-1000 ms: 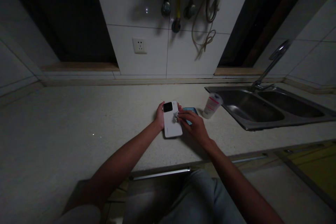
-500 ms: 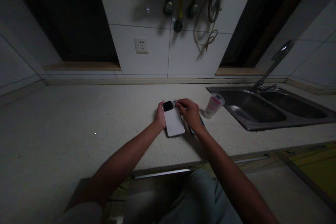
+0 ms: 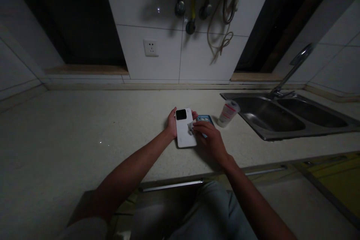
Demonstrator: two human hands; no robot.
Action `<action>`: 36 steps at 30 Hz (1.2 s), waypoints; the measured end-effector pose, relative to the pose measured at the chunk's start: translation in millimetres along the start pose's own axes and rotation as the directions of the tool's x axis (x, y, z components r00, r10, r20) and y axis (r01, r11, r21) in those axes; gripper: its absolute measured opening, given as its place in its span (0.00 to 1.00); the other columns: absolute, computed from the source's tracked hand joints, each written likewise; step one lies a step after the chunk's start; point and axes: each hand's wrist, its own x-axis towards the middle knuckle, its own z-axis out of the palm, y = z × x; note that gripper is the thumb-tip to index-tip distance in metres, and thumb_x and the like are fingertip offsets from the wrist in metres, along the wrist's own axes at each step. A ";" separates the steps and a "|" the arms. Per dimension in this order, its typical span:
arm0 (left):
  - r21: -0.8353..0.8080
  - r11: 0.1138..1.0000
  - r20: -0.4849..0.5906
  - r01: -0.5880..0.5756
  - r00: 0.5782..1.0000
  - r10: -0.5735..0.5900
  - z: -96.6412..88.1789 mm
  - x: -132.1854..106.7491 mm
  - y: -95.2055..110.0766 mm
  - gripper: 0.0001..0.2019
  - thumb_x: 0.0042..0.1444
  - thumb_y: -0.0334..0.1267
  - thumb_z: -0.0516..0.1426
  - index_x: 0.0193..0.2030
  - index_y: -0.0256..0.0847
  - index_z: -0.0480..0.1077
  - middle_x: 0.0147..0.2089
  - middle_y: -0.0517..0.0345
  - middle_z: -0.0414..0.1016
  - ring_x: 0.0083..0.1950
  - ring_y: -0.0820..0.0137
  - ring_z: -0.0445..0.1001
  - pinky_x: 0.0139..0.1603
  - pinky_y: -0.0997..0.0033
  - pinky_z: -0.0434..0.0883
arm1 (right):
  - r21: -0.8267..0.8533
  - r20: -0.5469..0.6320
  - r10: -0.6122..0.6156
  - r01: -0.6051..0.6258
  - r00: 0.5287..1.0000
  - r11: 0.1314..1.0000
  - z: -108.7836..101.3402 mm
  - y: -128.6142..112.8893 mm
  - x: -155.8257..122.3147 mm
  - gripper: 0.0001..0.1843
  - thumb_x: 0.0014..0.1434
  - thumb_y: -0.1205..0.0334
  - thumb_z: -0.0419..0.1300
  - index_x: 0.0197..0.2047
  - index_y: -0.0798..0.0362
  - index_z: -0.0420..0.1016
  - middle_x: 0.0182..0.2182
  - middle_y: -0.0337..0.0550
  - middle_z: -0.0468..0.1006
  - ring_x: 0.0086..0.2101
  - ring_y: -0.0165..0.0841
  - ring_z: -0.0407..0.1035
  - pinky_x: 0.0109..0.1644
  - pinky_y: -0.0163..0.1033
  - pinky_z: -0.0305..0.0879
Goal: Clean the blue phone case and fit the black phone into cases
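A white smartphone (image 3: 184, 135) with a black camera block at its top left lies back up in my left hand (image 3: 172, 124). The left fingers wrap around the phone, and fingertips show past its right edge. My right hand (image 3: 209, 135) pinches a small crumpled pale wipe or tissue (image 3: 190, 127), held against the right side of the phone's back. Partly hidden behind the right hand, a blue phone case or second phone (image 3: 205, 118) rests on the counter.
A clear plastic cup (image 3: 228, 113) with red print stands right of my hands on the pale counter (image 3: 135, 120). Beyond it is a double steel sink (image 3: 267, 114) with a faucet (image 3: 292, 65). A wall socket (image 3: 151, 48), pipes and a looped cord (image 3: 222, 43) are on the tiled wall.
My right hand has moved from the top of the phone down its right side with the wipe, uncovering the top right corner. More of the blue object shows behind the hand.
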 end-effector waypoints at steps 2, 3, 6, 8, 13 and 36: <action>-0.032 0.999 -0.013 -0.035 0.999 0.035 -0.6 -0.2 -0.3 0.33 0.64 0.55 0.43 0.57 0.27 0.69 0.41 0.37 0.81 0.44 0.54 0.80 0.52 0.49 0.72 | -0.050 0.030 -0.062 0.063 0.998 0.997 -5.6 -3.5 -8.6 0.09 0.63 0.67 0.60 0.42 0.48 0.81 0.43 0.49 0.82 0.46 0.41 0.75 0.50 0.51 0.72; -0.049 0.997 -0.022 -0.062 0.998 0.061 -1.1 -0.1 -0.5 0.32 0.64 0.55 0.43 0.57 0.27 0.70 0.40 0.38 0.81 0.43 0.54 0.80 0.53 0.48 0.71 | -0.067 0.042 -0.078 0.081 0.996 0.994 -8.1 -5.4 -12.4 0.09 0.63 0.67 0.60 0.42 0.48 0.81 0.43 0.49 0.82 0.44 0.41 0.75 0.48 0.51 0.73; -0.090 0.987 -0.070 -0.129 0.990 0.123 -3.4 1.3 -0.4 0.31 0.64 0.54 0.43 0.56 0.29 0.70 0.39 0.40 0.81 0.41 0.55 0.80 0.54 0.46 0.71 | -0.089 0.062 -0.087 0.092 0.994 0.992 -13.8 -10.8 -21.1 0.09 0.64 0.68 0.60 0.43 0.47 0.81 0.41 0.48 0.82 0.42 0.40 0.75 0.45 0.48 0.74; -0.101 0.981 -0.119 -0.165 0.981 0.153 -5.2 2.9 0.3 0.30 0.65 0.53 0.43 0.57 0.29 0.70 0.39 0.39 0.80 0.42 0.54 0.80 0.54 0.47 0.71 | -0.097 0.068 -0.084 0.090 0.994 0.991 -15.2 -13.6 -24.0 0.10 0.63 0.67 0.60 0.44 0.46 0.81 0.41 0.48 0.81 0.42 0.40 0.75 0.43 0.46 0.74; -0.105 0.968 -0.177 -0.227 0.962 0.206 -8.3 5.6 2.3 0.29 0.65 0.51 0.42 0.57 0.30 0.70 0.40 0.39 0.80 0.42 0.54 0.80 0.53 0.49 0.71 | -0.143 0.063 -0.102 0.111 0.993 0.984 -8.5 -17.9 -19.0 0.09 0.65 0.67 0.59 0.44 0.48 0.80 0.41 0.49 0.80 0.41 0.40 0.73 0.42 0.45 0.72; -0.082 0.970 -0.181 -0.228 0.961 0.210 -6.0 3.9 4.5 0.25 0.65 0.50 0.42 0.48 0.39 0.74 0.37 0.44 0.80 0.42 0.55 0.79 0.49 0.49 0.72 | 0.039 0.106 -0.083 0.079 0.991 0.996 -3.5 6.4 -9.5 0.11 0.64 0.64 0.61 0.47 0.44 0.81 0.46 0.48 0.81 0.45 0.40 0.76 0.46 0.48 0.75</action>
